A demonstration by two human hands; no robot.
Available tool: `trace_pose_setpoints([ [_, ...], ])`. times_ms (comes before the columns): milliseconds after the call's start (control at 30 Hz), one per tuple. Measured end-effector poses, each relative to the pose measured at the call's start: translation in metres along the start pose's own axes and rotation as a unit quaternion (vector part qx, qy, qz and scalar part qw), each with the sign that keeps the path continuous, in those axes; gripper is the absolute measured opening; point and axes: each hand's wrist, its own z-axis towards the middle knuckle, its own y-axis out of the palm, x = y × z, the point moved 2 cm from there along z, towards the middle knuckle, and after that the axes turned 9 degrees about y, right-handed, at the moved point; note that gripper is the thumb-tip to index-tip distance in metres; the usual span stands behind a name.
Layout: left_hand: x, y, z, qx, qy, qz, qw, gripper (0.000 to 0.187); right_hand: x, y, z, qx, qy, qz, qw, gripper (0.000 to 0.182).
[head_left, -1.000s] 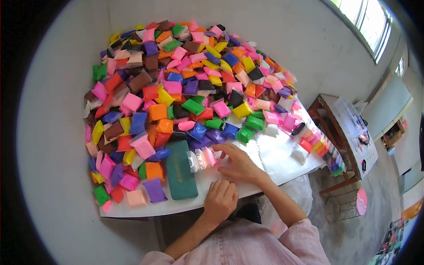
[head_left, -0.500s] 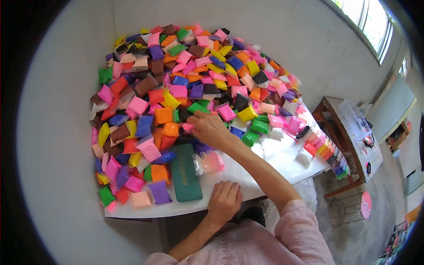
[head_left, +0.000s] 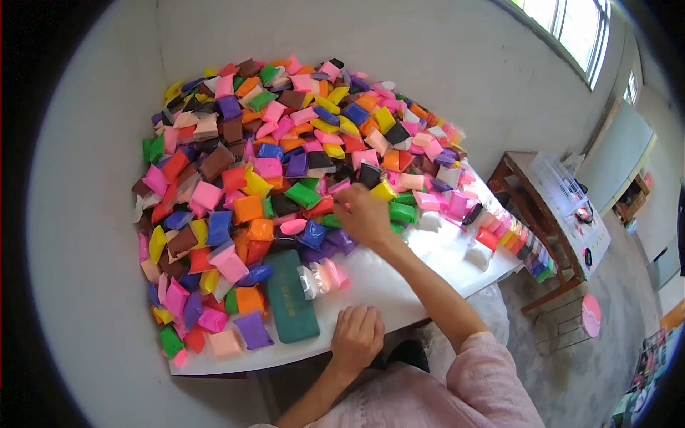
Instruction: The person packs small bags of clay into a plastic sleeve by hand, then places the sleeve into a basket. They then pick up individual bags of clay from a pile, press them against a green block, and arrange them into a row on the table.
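A large heap of small soft packets in many colours (head_left: 267, 167) covers the white table top (head_left: 399, 285). My right hand (head_left: 362, 214) is over the front right part of the heap, its fingers bent down among the packets; motion blurs them, and whether they hold anything is hidden. My left hand (head_left: 358, 334) rests at the table's front edge with fingers curled, and nothing shows in it. Between the heap and my left hand lies a dark green case (head_left: 292, 299). A short row of white and pink packets (head_left: 325, 277) sits beside the case.
A neat row of coloured packets (head_left: 517, 242) runs along the table's right end. Beyond it are a wooden table (head_left: 528, 192) with a clear plastic basket (head_left: 560, 175), and a stool with a pink seat (head_left: 591, 315). Walls border the heap on the left and back.
My right hand has moved right from the pink packet it was at. A blue and a pink packet now show where it was. The view has shifted slightly; my left hand stays at the edge.
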Motion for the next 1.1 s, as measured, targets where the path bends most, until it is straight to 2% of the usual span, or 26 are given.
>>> trace_pose_setpoints([
  [100, 0.002, 0.004, 0.003, -0.015, 0.0, 0.005, 1.0, 0.009, 0.028, 0.0, 0.017, 0.059, 0.134, -0.104, 0.984, 0.037],
  [200, 0.001, 0.005, 0.003, -0.026, 0.005, 0.028, 0.999, 0.009, 0.028, 0.015, 0.019, 0.012, 0.136, -0.099, 0.986, 0.038],
  [300, 0.001, 0.003, -0.001, -0.021, 0.004, 0.05, 0.999, 0.009, 0.021, 0.012, 0.018, 0.04, 0.111, -0.138, 0.983, 0.036],
  [367, -0.001, 0.002, -0.002, -0.004, 0.002, 0.052, 0.999, 0.01, 0.02, -0.002, 0.01, 0.043, 0.141, -0.122, 0.981, 0.034],
  [433, -0.003, 0.002, -0.003, 0.017, 0.0, 0.034, 0.999, 0.013, 0.013, -0.032, -0.014, 0.029, 0.177, -0.102, 0.978, 0.031],
  [533, 0.001, -0.001, 0.004, -0.001, -0.014, 0.028, 1.0, 0.019, 0.019, -0.058, -0.083, -0.017, 0.192, -0.11, 0.975, 0.032],
  [600, 0.001, 0.0, 0.005, -0.019, -0.029, 0.031, 0.999, 0.026, 0.02, -0.075, -0.127, -0.063, 0.261, 0.011, 0.963, 0.032],
  [633, 0.001, 0.001, 0.007, -0.019, -0.034, 0.033, 0.999, 0.027, 0.018, -0.083, -0.142, -0.077, 0.293, 0.015, 0.953, 0.03],
  [733, 0.007, 0.002, 0.012, -0.065, -0.071, 0.043, 0.994, 0.032, 0.012, -0.094, -0.175, -0.04, 0.294, 0.088, 0.951, 0.024],
  [800, 0.008, 0.004, 0.014, -0.093, -0.105, 0.039, 0.989, 0.037, 0.013, -0.1, -0.188, -0.02, 0.255, 0.103, 0.961, 0.021],
  [867, 0.009, 0.007, 0.014, -0.103, -0.098, 0.027, 0.989, 0.034, 0.015, -0.108, -0.196, -0.006, 0.222, 0.098, 0.97, 0.021],
  [967, 0.014, 0.009, 0.017, -0.097, -0.079, 0.001, 0.992, 0.029, 0.013, -0.111, -0.205, -0.029, 0.222, 0.103, 0.969, 0.016],
  [1100, 0.012, 0.02, 0.013, -0.093, -0.057, 0.013, 0.994, 0.018, 0.02, -0.099, -0.21, 0.036, 0.147, 0.084, 0.985, 0.013],
])
